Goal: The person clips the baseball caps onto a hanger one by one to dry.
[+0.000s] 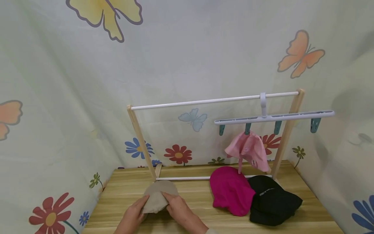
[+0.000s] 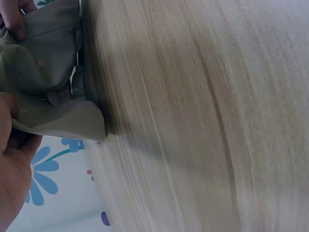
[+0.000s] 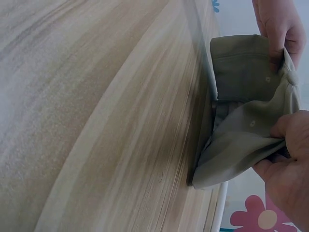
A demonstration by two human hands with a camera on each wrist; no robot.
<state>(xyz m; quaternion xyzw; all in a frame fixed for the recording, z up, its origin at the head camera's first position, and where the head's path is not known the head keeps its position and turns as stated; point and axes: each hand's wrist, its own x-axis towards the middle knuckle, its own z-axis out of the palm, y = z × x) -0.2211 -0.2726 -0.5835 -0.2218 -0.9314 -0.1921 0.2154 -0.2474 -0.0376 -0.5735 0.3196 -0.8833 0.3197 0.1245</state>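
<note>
A beige cap (image 1: pixel 159 196) is near the front of the wooden table, between both hands. My left hand (image 1: pixel 134 213) pinches its left side with thumb and fingers, and my right hand (image 1: pixel 181 210) pinches the right side. In the left wrist view the cap (image 2: pixel 53 58) looks folded and creased, its lower edge close to the wood. The right wrist view shows the right hand's thumb and fingers (image 3: pixel 275 164) gripping the cloth of the cap (image 3: pixel 241 121) from both faces.
Right of the hands, a magenta cap (image 1: pixel 230 191) overlaps a black cap (image 1: pixel 271 201). Behind stands a rack with a white top rail (image 1: pixel 190 103) and wooden posts. A white clip hanger (image 1: pixel 239 121) hangs there, with a pink hat (image 1: pixel 246 148) in a teal clip.
</note>
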